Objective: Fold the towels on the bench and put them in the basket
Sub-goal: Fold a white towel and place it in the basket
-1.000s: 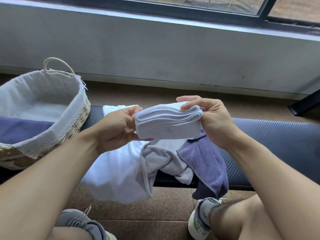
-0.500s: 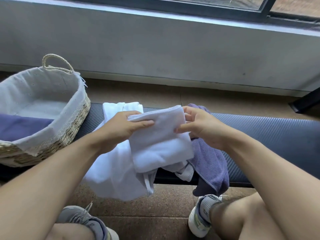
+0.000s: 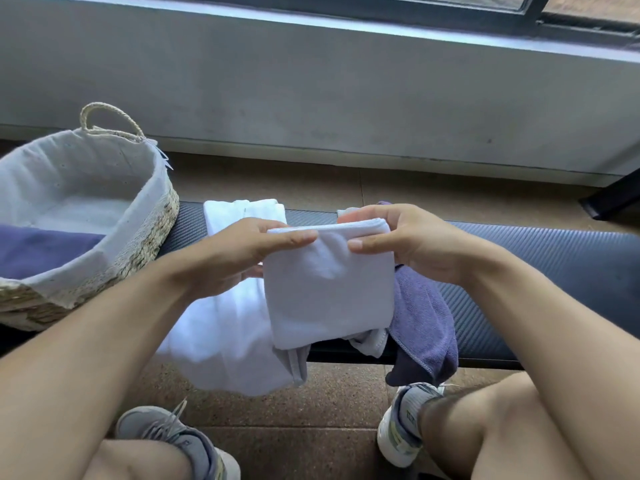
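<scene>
Basket (image 3: pixel 152 216) sits at the left end of the bench (image 3: pixel 554 258), a purple towel already inside. Left hand (image 3: pixel 242 254) and right hand (image 3: pixel 408 244) each pinch the top edge of the folded white towel (image 3: pixel 329 289), held above the loose pile. If either pinch slackens on the way over, I'd bet the layers flop open. No readable labels anywhere, shoe markings too blurry.

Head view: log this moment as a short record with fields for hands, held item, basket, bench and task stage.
hands: left hand and right hand each pinch the top edge
held item: folded white towel, hanging flat
basket: woven lined basket on the bench's left end, holding a purple towel
bench: unfolded white towel, grey towel, purple towel
task stage: fold seemingly done, not yet basketed
</scene>
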{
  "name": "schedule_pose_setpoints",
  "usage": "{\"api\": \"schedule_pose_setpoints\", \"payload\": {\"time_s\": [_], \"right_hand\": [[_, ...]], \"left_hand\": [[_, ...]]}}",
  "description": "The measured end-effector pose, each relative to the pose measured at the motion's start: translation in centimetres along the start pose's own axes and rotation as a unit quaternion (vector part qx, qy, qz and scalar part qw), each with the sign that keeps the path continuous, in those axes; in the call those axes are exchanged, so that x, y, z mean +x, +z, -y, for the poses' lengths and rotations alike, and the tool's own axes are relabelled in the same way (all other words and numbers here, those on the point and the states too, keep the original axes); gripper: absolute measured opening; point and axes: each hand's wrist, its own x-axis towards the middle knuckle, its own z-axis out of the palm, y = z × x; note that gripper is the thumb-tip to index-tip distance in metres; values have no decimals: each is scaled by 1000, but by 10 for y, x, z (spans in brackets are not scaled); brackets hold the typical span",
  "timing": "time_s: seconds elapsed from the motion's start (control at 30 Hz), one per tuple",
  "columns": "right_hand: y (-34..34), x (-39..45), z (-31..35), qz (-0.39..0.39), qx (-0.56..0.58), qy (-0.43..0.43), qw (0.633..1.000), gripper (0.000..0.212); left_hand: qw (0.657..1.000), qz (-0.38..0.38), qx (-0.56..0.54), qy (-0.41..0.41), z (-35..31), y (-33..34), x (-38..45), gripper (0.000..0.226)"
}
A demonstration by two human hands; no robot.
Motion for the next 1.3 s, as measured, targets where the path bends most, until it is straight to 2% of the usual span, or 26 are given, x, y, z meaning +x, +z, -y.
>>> {"api": "schedule_pose_setpoints", "payload": {"time_s": [0.1, 0.17, 0.27, 0.37, 0.43, 0.5, 0.57, 0.67, 0.77, 0.9, 0.97, 1.07, 1.13, 1.23, 1.3], "right_hand": [[-5, -6, 0, 76, -25, 21, 997, 44], [-5, -13, 3, 80, -37, 4, 996, 30], [2, -26, 12, -17, -65, -87, 994, 25], [14, -36, 19, -127, -147, -229, 954, 37], [19, -33, 15, -182, -237, -285, 911, 40], [25, -26, 6, -206, -330, -284, 876, 40], [32, -20, -7, -191, -405, -232, 863, 40], [38, -21, -22, -93, -446, -161, 876, 42], [40, -25, -23, -80, -470, -150, 866, 44], [40, -26, -16, -30, -430, -73, 899, 42], [36, -25, -14, -8, -413, -40, 910, 42], [26, -21, -12, 7, -355, -24, 935, 27], [22, -15, -13, 1, -319, -19, 947, 24], [23, -2, -19, -51, -287, -15, 957, 25], [22, 9, -25, -88, -260, 2, 962, 30]], "left_hand": [[999, 34, 17, -9, -7, 4, -7, 44], [999, 24, 24, 19, -11, 7, -12, 37], [991, -22, 31, 125, -19, 13, -21, 38], [960, -69, 56, 266, -26, 15, -32, 44], [923, -127, 161, 326, -22, 13, -33, 44], [875, -170, 283, 354, -11, 10, -27, 42], [859, -163, 356, 331, 3, 9, -22, 37], [876, -98, 394, 260, 21, 11, -22, 39], [898, -66, 374, 220, 31, 9, -26, 43], [916, -82, 357, 162, 33, 5, -27, 49], [936, -81, 316, 132, 31, 4, -24, 46], [958, -81, 262, 84, 28, 0, -20, 36], [971, -73, 226, 41, 27, -4, -19, 37], [988, -60, 140, 0, 28, -8, -14, 47], [989, -79, 124, -21, 29, -8, -8, 37]]}}
